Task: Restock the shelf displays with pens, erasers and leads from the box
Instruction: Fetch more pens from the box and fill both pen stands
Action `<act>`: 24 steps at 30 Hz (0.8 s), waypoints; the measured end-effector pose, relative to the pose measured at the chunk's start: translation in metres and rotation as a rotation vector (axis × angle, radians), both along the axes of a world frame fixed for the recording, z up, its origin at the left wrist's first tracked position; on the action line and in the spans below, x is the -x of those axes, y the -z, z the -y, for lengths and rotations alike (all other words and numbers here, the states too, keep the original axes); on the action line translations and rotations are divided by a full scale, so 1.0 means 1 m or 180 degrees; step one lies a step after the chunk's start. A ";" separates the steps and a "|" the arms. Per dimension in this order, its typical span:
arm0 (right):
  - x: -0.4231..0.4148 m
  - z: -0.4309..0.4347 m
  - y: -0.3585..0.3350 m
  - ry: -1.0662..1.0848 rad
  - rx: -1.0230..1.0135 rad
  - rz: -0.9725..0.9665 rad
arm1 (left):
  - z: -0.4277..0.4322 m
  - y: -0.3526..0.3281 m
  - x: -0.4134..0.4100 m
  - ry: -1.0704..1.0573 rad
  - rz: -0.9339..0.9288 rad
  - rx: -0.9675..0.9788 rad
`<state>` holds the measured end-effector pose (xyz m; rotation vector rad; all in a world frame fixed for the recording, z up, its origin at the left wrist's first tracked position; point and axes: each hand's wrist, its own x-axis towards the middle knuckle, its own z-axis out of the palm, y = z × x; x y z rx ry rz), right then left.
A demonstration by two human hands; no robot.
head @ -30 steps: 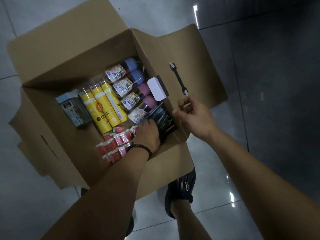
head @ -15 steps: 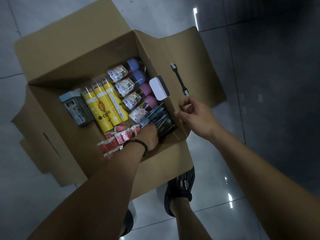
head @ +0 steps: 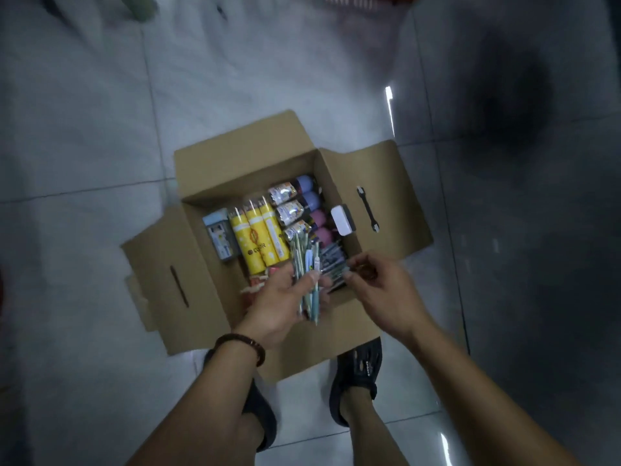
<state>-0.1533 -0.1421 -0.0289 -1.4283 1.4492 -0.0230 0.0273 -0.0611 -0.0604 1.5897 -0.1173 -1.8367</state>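
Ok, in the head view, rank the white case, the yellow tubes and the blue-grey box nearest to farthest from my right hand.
1. white case, by the carton's right wall, closest to the right hand.
2. yellow tubes, middle.
3. blue-grey box, far left.

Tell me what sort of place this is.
Probably a stationery shop or its stockroom. An open cardboard box on a glossy tiled floor is packed with packaged stationery, such as yellow tubes, and the left hand holds a bundle of pens.
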 end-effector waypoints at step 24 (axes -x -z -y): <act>-0.258 -0.175 -0.632 -0.2073 -0.0330 0.1971 | -0.286 -0.651 -0.103 -0.2687 0.0346 0.1216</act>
